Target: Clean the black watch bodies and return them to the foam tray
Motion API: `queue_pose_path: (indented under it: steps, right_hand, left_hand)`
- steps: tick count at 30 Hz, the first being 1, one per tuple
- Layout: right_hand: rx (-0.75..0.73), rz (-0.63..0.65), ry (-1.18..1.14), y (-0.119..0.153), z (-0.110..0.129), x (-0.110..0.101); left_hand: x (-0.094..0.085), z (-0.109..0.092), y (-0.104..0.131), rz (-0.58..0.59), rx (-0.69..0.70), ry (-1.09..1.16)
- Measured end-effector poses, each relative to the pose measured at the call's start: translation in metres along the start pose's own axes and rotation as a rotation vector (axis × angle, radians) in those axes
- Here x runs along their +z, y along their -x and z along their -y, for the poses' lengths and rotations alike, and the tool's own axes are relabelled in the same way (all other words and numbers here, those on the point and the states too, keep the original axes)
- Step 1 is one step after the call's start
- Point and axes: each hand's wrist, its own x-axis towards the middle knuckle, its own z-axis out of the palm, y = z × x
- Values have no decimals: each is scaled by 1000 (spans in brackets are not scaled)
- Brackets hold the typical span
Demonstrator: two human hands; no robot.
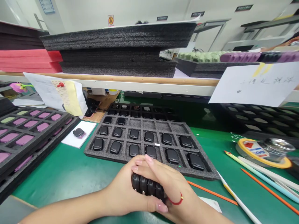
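Between my left hand (122, 191) and my right hand (174, 183), several black smartwatch cases (147, 185) are pressed together in a row. My left fingers and thumb wrap round the row, and my right hand closes over it from the other side. A red cord circles my right wrist. Just beyond my hands lies a grey foam tray (205, 163); black smartwatch cases fill its two nearest rows and part of the rows behind. One more watch case (78, 132) rests on a white pad (87, 137) left of the tray. My palms hide part of the held row.
Foam trays with pink and green pieces (24, 140) are stacked at left. A shelf (140, 84) crosses above the bench, loaded with black foam sheets (116, 37). At right are a tape roll (254, 152), an orange stick (268, 189) and several pens; a paper sheet (254, 84) hangs there.
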Motion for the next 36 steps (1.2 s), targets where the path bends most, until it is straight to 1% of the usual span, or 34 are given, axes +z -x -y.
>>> queue_pose_path:
  steps: [2,4,6,9,11,12,14,16,19,21,24,28,30,32,34,36]
  right_hand:
    - [-26,4,27,2,1,-1]
    - [-2,-55,-10,4,2,-3]
    - [108,-161,-119,6,3,-6]
    - [341,-331,-288,6,1,-7]
    - [454,-401,-367,4,-1,-6]
    - [494,-412,-402,2,-3,-5]
    - [553,-381,-472,0,-5,-2]
    - [597,-317,-538,-1,-6,-1]
    - [641,-220,-621,-1,-4,-2]
    - [657,-160,-629,-2,-3,-3]
    - [648,-122,-581,-3,-2,-7]
    - [553,-173,-488,-5,-1,-17]
    - [474,-167,-388,-7,1,-24]
    - [357,-138,-271,-7,4,-31]
    - [237,-91,-145,-7,7,-33]
    - [168,-52,-10,-7,9,-33]
  left_hand:
    - [1,-2,2,-47,49,-69]
    - [1,-4,4,-65,103,-147]
    - [0,-4,8,-65,135,-214]
    - [-2,-3,10,-60,167,-273]
    - [-3,-1,10,-51,191,-263]
    - [-3,-1,10,-45,201,-255]
    - [-2,-1,9,-32,216,-248]
    - [-1,-2,8,-20,232,-263]
    - [-1,-5,9,-20,273,-306]
    - [-1,-7,9,-25,287,-342]
    - [-2,-6,9,-19,297,-379]
    - [-4,-2,8,3,348,-377]
    - [-6,0,8,6,367,-370]
    - [-7,2,8,-4,391,-410]
    - [-9,4,8,-12,413,-468]
    - [-10,5,8,-2,425,-484]
